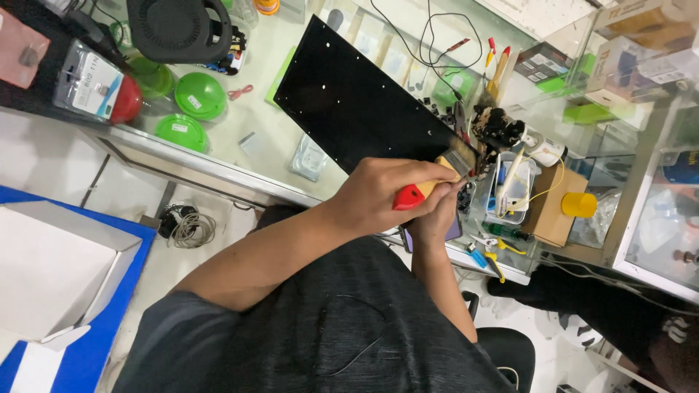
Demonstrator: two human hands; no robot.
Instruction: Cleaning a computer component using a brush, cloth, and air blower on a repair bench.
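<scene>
Paintbrush (pixel 431 183) looks light and stiff with soft bristles; left hand (pixel 382 195) grasps its red-and-wood handle, right hand (pixel 437 218) beneath is mostly hidden, grip unclear, near black panel (pixel 357 102).

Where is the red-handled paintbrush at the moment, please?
In the head view, right of centre, the red-handled paintbrush is gripped in the left hand, its bristles at the large black panel's near edge on the glass counter.
</scene>
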